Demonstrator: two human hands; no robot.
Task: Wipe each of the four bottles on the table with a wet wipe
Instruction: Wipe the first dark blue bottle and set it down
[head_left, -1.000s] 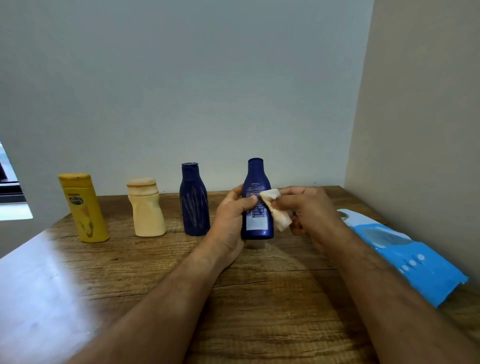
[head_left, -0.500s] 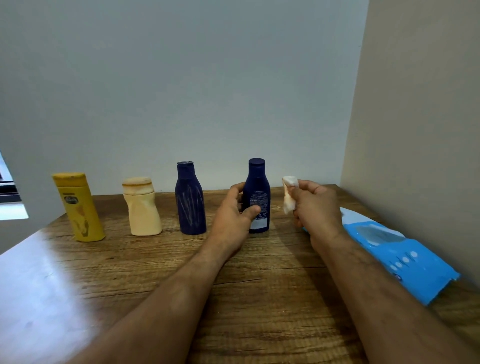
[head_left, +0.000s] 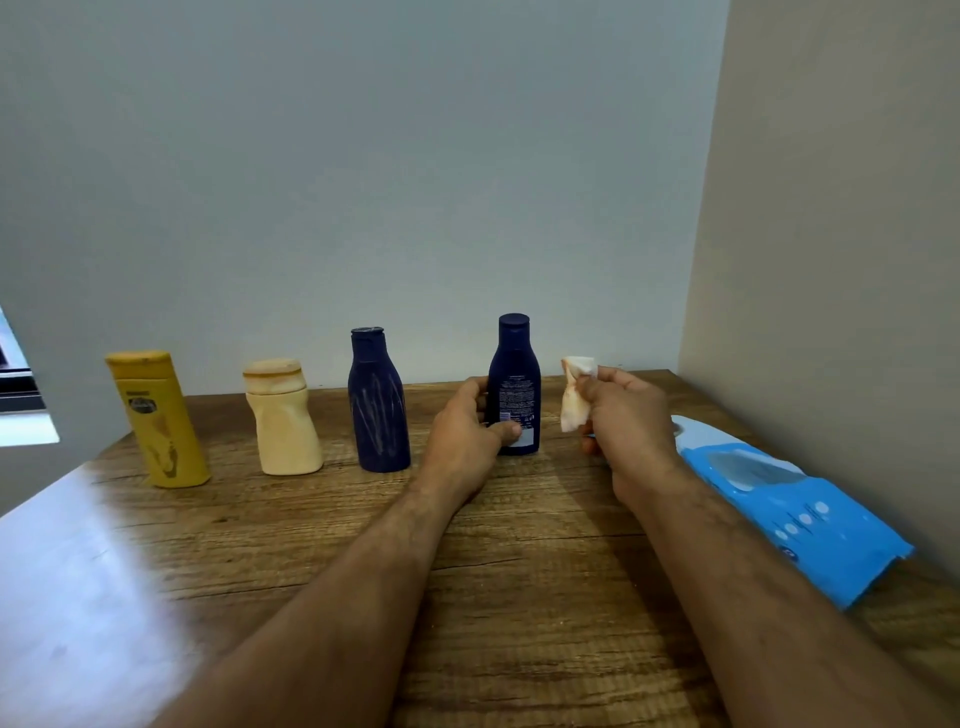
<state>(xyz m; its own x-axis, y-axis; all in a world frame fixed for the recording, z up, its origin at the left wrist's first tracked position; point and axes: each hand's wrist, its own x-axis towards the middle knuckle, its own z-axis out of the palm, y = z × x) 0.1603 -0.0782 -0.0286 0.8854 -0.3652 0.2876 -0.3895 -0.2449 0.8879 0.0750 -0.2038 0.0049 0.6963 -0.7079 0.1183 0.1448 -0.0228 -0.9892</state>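
Navy bottle (head_left: 513, 387), rightmost of the four, stands upright on the wooden surface (head_left: 519, 597); taken as landmark. Left hand (head_left: 467, 431) wraps its lower body, fingers clamped on it, thumb across the white label patch. Right hand (head_left: 628, 415) just right of it, fingers pinched on a crumpled wet wipe (head_left: 575, 395); wipe is apart from the bottle, white with a tan-orange stain.

Progress, as judged: this bottle's visible side looks clean and even, so its wipe seems done or nearly so. Left of it, three remain. Second navy bottle (head_left: 378, 402) carries pale vertical streaks down its front. Further left, cream bottle (head_left: 283, 418), squat, leaning, with a soiled-looking cap. Furthest left, yellow bottle (head_left: 158, 418), tilted, brownish smears below its label. None of these three looks wiped yet.

Blue wipes pack (head_left: 800, 512) lies flat, well right of the landmark, against the side wall.
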